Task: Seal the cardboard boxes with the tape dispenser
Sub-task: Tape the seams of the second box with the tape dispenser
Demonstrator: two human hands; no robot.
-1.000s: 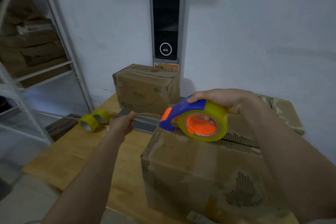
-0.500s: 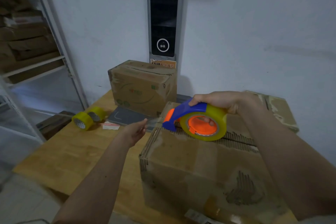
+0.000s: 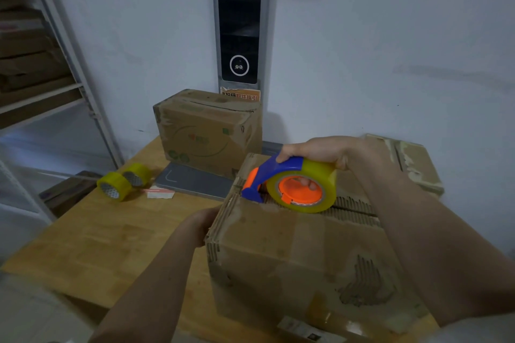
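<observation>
A worn cardboard box stands at the near right of the wooden table. My right hand grips a blue and orange tape dispenser with a yellowish tape roll, its front end down on the box's top near the left end of the centre seam. My left hand presses against the box's upper left side; its fingertips are hidden by the box edge. A second closed cardboard box stands at the back against the wall.
Two spare yellow tape rolls lie at the table's back left beside a small paper scrap. A grey flat panel lies in front of the back box. Another carton sits behind my right arm. A metal shelf with cardboard stands left.
My left hand came in from the left, where it held the pulled tape end, to the box's left side. The dispenser lowered onto the box top.
</observation>
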